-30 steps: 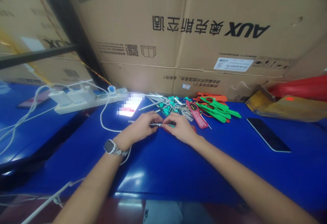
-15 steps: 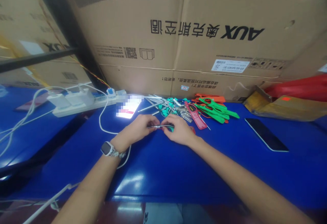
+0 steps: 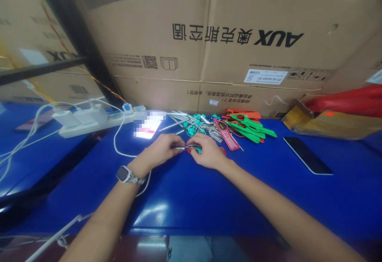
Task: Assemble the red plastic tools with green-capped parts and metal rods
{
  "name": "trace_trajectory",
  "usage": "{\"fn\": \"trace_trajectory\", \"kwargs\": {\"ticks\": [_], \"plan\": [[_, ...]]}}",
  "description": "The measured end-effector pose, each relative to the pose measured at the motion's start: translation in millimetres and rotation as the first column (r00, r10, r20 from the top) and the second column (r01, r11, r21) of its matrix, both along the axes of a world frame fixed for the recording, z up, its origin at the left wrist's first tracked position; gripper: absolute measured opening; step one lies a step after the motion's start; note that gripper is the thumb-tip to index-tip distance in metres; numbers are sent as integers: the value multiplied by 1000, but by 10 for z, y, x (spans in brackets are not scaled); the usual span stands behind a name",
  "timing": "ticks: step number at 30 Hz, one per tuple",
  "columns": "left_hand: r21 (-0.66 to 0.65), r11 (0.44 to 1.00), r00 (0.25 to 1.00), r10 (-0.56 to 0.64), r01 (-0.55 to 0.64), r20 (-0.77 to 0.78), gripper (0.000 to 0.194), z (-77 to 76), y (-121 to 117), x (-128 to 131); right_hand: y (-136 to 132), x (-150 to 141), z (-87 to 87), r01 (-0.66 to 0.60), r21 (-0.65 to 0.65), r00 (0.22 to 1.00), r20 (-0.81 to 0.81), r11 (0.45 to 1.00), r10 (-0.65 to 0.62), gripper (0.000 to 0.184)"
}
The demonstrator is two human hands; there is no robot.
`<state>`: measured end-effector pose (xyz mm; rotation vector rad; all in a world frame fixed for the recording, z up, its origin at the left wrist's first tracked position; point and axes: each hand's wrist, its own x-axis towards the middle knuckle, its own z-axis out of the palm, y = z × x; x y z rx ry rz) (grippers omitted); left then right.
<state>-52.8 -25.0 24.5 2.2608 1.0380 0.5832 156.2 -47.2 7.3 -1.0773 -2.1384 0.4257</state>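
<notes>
My left hand point(image 3: 161, 148) pinches one end of a thin metal strip point(image 3: 180, 148) above the blue table. The fingers of my right hand point(image 3: 208, 153) are closed on the strip's other end, close to the left fingertips. A bit of green point(image 3: 198, 149) and a bit of red show by the right fingers; whether they belong to the held piece I cannot tell. Just beyond my hands lies a pile of small green plastic and metal parts point(image 3: 195, 124). A red plastic knife handle point(image 3: 228, 136) leans at its right, beside green handles point(image 3: 252, 130) and orange handles point(image 3: 243, 114).
A lit phone point(image 3: 149, 126) lies behind my left hand, near a white power strip point(image 3: 86, 124) with plugs and cables. At the right are a dark phone point(image 3: 307, 155) and an open yellowish box point(image 3: 337, 126). A large cardboard box point(image 3: 227, 63) stands behind.
The whole view has shifted slightly. Both hands keep hold of the metal strip at nearly the same spot, and the strip is turned a little.
</notes>
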Motion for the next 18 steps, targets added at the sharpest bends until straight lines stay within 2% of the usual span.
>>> {"fn": "trace_trajectory", "kwargs": {"ticks": [5,10,14,18], "plan": [[42,999,1000,11,-12,2,14,10,-27,43,-15,-18,5,20,46,999,45,999,-22,11],[90,996,999,0,5,-47,9,37,-52,91,-100,8,142,43,102,970,235,994,-66,15],[109,994,997,-14,23,-82,9,42,-44,96,-158,201,250,10,63,962,272,998,-27,21],[134,990,992,-35,51,-120,13,53,-33,99,-165,421,211,-49,-15,977,205,999,51,18]]}}
